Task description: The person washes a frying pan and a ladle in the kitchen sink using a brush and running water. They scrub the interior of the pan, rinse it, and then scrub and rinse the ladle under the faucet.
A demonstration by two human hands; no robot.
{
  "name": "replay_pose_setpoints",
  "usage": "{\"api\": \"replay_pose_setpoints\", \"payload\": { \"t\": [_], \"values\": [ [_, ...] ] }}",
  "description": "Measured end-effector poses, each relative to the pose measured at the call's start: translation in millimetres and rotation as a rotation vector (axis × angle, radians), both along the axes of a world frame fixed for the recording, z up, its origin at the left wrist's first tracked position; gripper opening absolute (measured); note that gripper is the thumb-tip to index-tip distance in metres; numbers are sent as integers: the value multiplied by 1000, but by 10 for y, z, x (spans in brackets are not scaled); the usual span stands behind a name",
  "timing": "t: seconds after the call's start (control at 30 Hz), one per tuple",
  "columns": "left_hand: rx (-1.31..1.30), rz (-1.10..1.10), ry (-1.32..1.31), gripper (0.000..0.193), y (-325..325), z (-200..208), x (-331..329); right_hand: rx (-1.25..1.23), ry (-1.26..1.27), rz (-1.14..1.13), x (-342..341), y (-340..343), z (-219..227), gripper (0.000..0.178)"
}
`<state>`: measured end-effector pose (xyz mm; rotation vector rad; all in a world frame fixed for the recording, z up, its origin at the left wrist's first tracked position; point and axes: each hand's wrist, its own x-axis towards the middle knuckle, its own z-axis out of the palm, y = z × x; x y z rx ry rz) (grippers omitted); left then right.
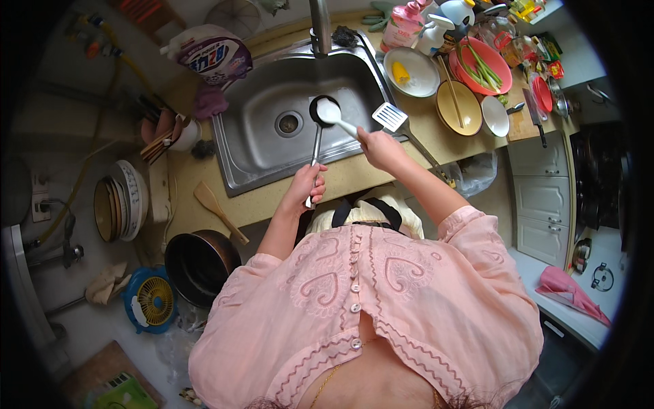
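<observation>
My left hand (306,185) is closed around the metal handle of a ladle (317,144), whose dark round bowl is over the sink (255,153). Pinched in my right hand (381,150) is a white long-handled scrubber (346,127). Its rounded white head lies against the ladle's bowl and covers much of it. Just beyond my right hand, a slotted spatula (390,116) rests across the sink's right rim, its handle reaching to the counter's front edge. A wooden spatula (212,204) lies on the counter to my left.
The faucet (319,31) rises behind the basin. On the right counter stand a white bowl (424,80), a yellow bowl (458,117), a pink basin (501,63) with green stalks, and a knife (535,117). A dark pot (197,262) and blue fan (151,300) are at left.
</observation>
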<state>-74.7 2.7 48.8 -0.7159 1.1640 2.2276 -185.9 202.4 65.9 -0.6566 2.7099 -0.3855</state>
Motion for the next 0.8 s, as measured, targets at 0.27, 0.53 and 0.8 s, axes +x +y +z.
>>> {"api": "replay_pose_setpoints", "payload": {
  "t": [0.27, 0.53, 0.8],
  "values": [
    [-256, -49, -40, 20, 13, 70, -42, -101, -7, 60, -142, 48, -153, 30],
    [-245, -118, -53, 24, 12, -44, -48, -31, -37, -24, -53, 0, -112, 31],
    [-125, -40, -19, 21, 19, -16, -35, -130, -58, 21, -36, 95, -146, 34]
  ]
}}
